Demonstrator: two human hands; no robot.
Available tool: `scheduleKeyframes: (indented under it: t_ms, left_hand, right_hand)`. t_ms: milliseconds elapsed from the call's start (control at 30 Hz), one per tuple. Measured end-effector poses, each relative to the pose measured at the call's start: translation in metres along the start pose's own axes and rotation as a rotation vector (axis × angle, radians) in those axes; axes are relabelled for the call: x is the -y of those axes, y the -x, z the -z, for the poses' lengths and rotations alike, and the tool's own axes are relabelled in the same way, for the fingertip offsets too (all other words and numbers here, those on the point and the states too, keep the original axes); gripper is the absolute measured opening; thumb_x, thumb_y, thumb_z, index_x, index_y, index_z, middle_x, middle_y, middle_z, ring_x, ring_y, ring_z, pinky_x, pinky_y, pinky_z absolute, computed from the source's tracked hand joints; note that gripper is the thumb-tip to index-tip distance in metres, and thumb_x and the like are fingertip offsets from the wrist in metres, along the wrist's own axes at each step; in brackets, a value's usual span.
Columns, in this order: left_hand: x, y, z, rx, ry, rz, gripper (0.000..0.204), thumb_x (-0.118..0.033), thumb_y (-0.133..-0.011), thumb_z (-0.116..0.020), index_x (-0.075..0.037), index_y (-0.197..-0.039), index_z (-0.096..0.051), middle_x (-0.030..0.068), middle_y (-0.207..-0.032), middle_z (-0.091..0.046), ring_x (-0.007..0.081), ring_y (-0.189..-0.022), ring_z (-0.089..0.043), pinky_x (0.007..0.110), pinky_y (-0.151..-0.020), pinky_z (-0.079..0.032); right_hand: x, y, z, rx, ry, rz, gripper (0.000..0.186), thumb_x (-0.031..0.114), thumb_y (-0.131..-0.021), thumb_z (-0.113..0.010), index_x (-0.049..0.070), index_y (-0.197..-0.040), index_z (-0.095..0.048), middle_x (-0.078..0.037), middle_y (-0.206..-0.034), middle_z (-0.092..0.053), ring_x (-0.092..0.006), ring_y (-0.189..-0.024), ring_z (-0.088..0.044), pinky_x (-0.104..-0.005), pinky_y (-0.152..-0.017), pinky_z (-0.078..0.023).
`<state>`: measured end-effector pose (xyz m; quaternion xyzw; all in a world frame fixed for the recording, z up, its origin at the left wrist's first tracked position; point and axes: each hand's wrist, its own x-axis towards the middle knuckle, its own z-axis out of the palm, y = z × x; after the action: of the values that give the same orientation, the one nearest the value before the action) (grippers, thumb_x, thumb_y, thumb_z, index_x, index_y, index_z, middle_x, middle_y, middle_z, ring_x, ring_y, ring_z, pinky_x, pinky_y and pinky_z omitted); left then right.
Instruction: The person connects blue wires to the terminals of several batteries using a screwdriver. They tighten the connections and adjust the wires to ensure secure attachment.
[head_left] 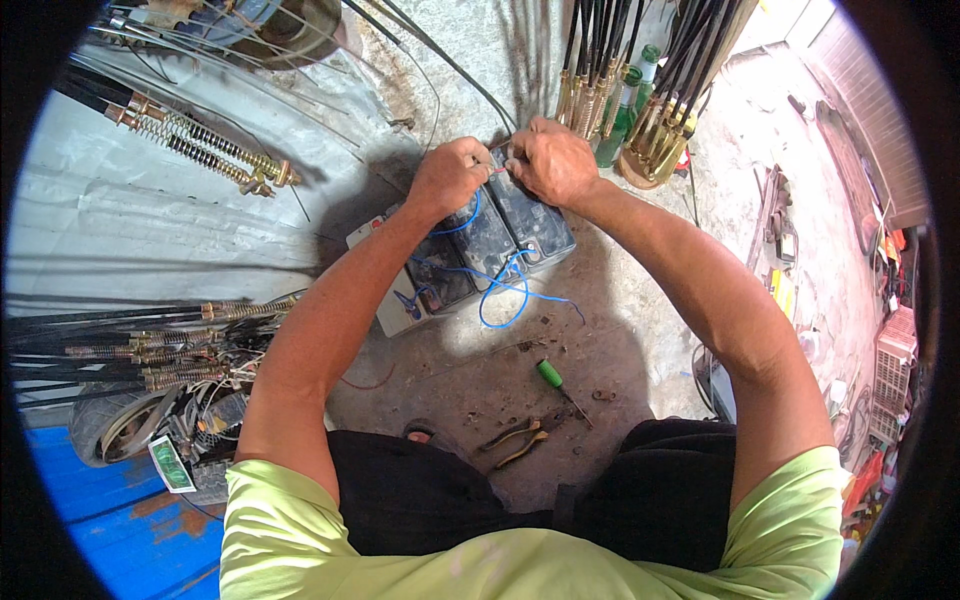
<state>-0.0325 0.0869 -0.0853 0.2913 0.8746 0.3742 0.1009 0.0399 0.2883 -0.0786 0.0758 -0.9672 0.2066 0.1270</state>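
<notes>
Both of my hands are at the far end of a row of dark, dusty batteries (pixel 468 238). A thin red wire (pixel 497 171) shows between my fingertips. My left hand (pixel 450 178) pinches it from one side, closed. On the other side my right hand (pixel 552 162) is closed with its fingertips at the same wire; its exact grip is partly hidden. Blue wire (pixel 521 288) is fixed to a terminal at the near end, loops over the battery edge and trails onto the floor. Another blue wire curves below my left hand.
On the floor between my legs lie a green-handled screwdriver (pixel 550 375) and pliers (pixel 515 442). Green bottles (pixel 621 120) stand beside upright cables with brass-coloured springs (pixel 655 155). More sprung cables (pixel 185 345) lie at left near a wheel (pixel 105 425). A crate (pixel 893 370) stands far right.
</notes>
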Motion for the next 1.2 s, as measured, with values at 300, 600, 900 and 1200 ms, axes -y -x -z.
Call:
scheduleKeyframes:
  t_ms: [300, 600, 900, 1200]
  left_hand:
    - [0.002, 0.001, 0.0, 0.013, 0.038, -0.017, 0.01, -0.01, -0.086, -0.07, -0.004, -0.094, -0.068, 0.0013, -0.069, -0.059, 0.0094, -0.064, -0.054, 0.031, -0.061, -0.046]
    - [-0.004, -0.001, 0.0, 0.041, -0.001, -0.009, 0.011, -0.009, -0.087, -0.069, -0.003, -0.096, -0.068, 0.0033, -0.07, -0.061, 0.0118, -0.065, -0.056, 0.032, -0.062, -0.047]
    - [-0.001, -0.002, 0.004, 0.034, -0.042, -0.092, 0.015, -0.015, -0.086, -0.068, -0.004, -0.097, -0.071, 0.0148, -0.085, -0.07, 0.0285, -0.081, -0.069, 0.04, -0.075, -0.053]
    - [-0.009, -0.005, 0.004, 0.065, 0.017, 0.026, 0.015, -0.016, -0.087, -0.07, -0.004, -0.097, -0.07, 0.0077, -0.075, -0.066, 0.0158, -0.07, -0.062, 0.035, -0.067, -0.05]
  right_hand:
    - [0.012, 0.001, 0.006, -0.003, 0.087, 0.081, 0.024, 0.031, -0.085, -0.071, 0.014, -0.103, -0.075, -0.011, -0.114, -0.062, -0.032, -0.121, -0.054, -0.0492, -0.1, -0.042]
    - [0.001, 0.0, -0.004, -0.076, 0.046, 0.097, 0.022, 0.028, -0.086, -0.072, 0.013, -0.102, -0.073, -0.012, -0.115, -0.06, -0.0329, -0.116, -0.055, -0.048, -0.099, -0.044]
    - [0.002, -0.005, -0.006, -0.053, 0.011, 0.052, 0.021, 0.025, -0.087, -0.071, 0.011, -0.104, -0.072, -0.013, -0.113, -0.06, -0.0345, -0.113, -0.058, -0.0464, -0.097, -0.047]
    - [0.001, -0.01, -0.008, -0.017, 0.017, 0.045, 0.021, 0.028, -0.089, -0.07, 0.012, -0.103, -0.073, -0.013, -0.117, -0.06, -0.0331, -0.118, -0.057, -0.0469, -0.099, -0.048]
